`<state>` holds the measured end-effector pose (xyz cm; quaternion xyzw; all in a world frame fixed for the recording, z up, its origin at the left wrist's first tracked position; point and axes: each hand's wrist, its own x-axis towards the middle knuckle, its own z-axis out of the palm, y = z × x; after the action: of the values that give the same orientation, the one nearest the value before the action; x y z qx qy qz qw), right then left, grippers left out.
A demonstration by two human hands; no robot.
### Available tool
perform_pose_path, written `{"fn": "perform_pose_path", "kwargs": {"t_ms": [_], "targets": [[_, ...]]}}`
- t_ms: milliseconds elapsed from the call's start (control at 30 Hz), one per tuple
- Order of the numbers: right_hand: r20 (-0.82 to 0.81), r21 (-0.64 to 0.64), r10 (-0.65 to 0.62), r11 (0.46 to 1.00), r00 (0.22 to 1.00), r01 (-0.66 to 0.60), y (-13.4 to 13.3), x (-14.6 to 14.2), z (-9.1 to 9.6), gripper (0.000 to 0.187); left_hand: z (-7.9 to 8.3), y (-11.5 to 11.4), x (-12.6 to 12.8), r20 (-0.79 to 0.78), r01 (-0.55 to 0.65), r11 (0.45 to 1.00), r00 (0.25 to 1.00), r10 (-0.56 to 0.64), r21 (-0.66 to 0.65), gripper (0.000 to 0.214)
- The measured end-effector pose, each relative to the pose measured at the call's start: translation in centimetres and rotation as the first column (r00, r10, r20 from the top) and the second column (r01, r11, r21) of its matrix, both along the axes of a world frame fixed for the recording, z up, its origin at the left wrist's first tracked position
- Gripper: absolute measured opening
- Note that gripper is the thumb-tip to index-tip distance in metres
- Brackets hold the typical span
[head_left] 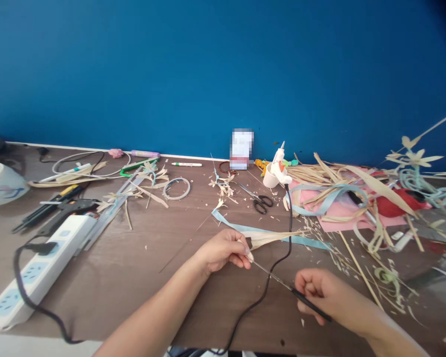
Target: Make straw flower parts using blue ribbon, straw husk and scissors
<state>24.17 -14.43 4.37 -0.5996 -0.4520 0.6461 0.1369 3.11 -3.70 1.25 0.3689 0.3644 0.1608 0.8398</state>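
Between the thumb and fingers of my left hand (228, 250) is a small pale piece of dried husk (250, 256). My right hand (319, 295) is closed on a slim tool with a black handle (310, 304) and a thin metal shaft; its exact kind is unclear. The shaft's tip reaches the husk piece at my left fingertips. Just behind my left hand lie pale husk strips (273, 238) on a light blue ribbon (312, 243). A black cord (271, 272) passes under the tool.
Black-handled scissors (262, 203) lie behind the ribbon, near a white glue gun (281, 168) in a cup. Husk strips, pink sheets (334, 223) and blue twine (419, 183) crowd the right. A power strip (40, 270) and a black glue gun (69, 213) lie left.
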Motion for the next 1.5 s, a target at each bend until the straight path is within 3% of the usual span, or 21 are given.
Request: {"fn": "perform_pose_path", "kwargs": {"t_ms": [200,333,467,800,967,1167,1333,1500], "targets": [[0.206,0.099,0.038,0.993,0.978,-0.06,-0.6,-0.1,-0.2,0.02,-0.1,0.3,0.0,-0.084,-0.063,0.989,0.994,0.075,0.137,0.006],[0.469,0.24,0.071,0.949,0.881,-0.204,-1.6,-0.2,-1.0,0.012,-0.3,0.6,0.0,-0.134,-0.143,0.952,0.974,0.185,0.272,0.005],[0.7,0.331,-0.002,0.887,0.714,-0.322,-2.0,-1.4,-2.2,0.005,-0.4,0.6,0.0,-0.111,-0.147,0.957,0.978,0.179,0.251,0.009],[0.838,0.331,-0.025,0.817,0.545,-0.472,-1.4,-4.0,-2.0,0.013,-0.1,0.3,0.2,-0.084,-0.143,0.965,0.983,0.164,0.219,0.019],[0.825,0.295,0.03,0.83,0.565,-0.474,-0.9,-3.8,-2.1,0.012,-0.2,0.1,0.4,-0.053,-0.149,0.962,0.985,0.165,0.228,0.017],[0.817,0.305,-0.002,0.85,0.577,-0.429,-1.0,-3.7,-2.1,0.003,-0.3,0.2,0.2,-0.006,-0.188,0.959,0.981,0.193,0.213,0.018],[0.718,0.329,-0.072,0.911,0.692,-0.248,-2.3,-1.4,-1.6,0.004,0.6,0.5,-0.4,0.078,-0.203,0.966,0.978,0.192,0.158,0.023],[0.607,0.463,-0.247,0.882,0.755,-0.084,-2.6,0.6,-0.4,0.015,0.2,0.2,-0.1,0.011,-0.121,0.96,0.992,0.122,0.254,0.025]]}}
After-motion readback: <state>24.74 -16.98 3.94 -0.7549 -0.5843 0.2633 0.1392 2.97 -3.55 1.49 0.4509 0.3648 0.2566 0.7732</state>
